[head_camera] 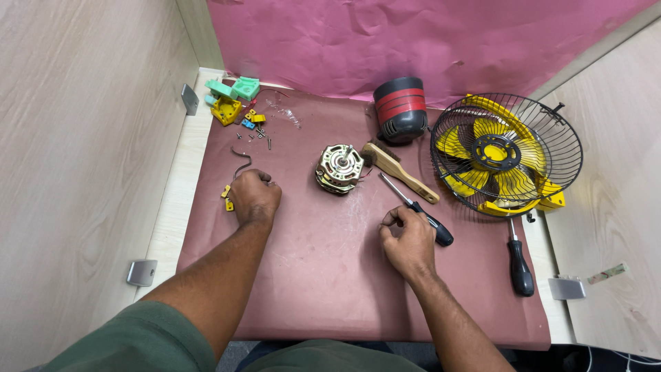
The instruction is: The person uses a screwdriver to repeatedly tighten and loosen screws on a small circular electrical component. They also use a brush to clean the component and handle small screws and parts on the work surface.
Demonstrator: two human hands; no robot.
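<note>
**Maroon paper, motor at the middle**

Copper-wound round fan motor (339, 168) with its steel shaft up sits on the maroon paper sheet (323, 275), and we place everything else from it. Our left hand (255, 196) rests knuckles-up on the sheet to the left of the motor and a little nearer to us, fingers curled into a loose fist; we cannot tell whether anything is inside it. Small yellow plastic clips (226, 196) lie just beside that hand, farther from the motor. Our right hand (409, 241) lies to the right of the motor and nearer to us, fingers bent with thumb and forefinger pinched together; whether they hold anything is too small to see. The black-handled screwdriver (418, 210) lies slanted just beside this hand, its tip pointing toward the motor. A wooden-handled brush (399, 171) lies right of the motor, touching nothing we hold. Farther right stands the black wire fan guard with yellow blades (506, 153)
</note>
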